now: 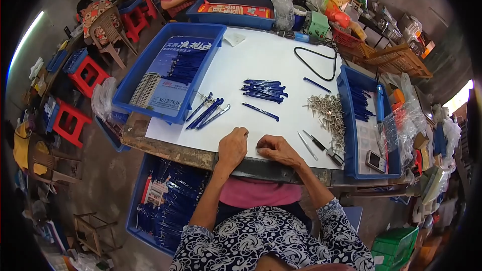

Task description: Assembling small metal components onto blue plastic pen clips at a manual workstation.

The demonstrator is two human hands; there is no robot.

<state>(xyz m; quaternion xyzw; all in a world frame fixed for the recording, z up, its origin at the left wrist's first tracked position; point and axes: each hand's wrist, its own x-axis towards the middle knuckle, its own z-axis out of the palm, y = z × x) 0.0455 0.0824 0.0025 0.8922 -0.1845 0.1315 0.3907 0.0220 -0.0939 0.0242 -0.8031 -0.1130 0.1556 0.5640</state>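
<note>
My left hand [234, 145] rests at the table's front edge, fingers curled together, with nothing visible in them. Beside it, my right hand [277, 149] lies on the same edge with its fingers bent inward, also showing nothing held. Ahead of both is a single slim dark-blue piece [261, 112] with a hooked end. A stack of similar blue pieces [264, 90] sits behind it. Several more blue pieces [207, 114] lie at the left, by the tray. On the right are a heap of small pale metal parts [329, 115], tweezers [308, 145] and a black-handled tool [321, 146].
Blue trays flank the white table sheet [251, 55]: the left tray [120, 95] and right tray [346, 120] hold blue pieces; the right one also holds a phone [375, 161]. A corded blue tool [301, 36] lies at the back. Below stands another filled tray [133, 211].
</note>
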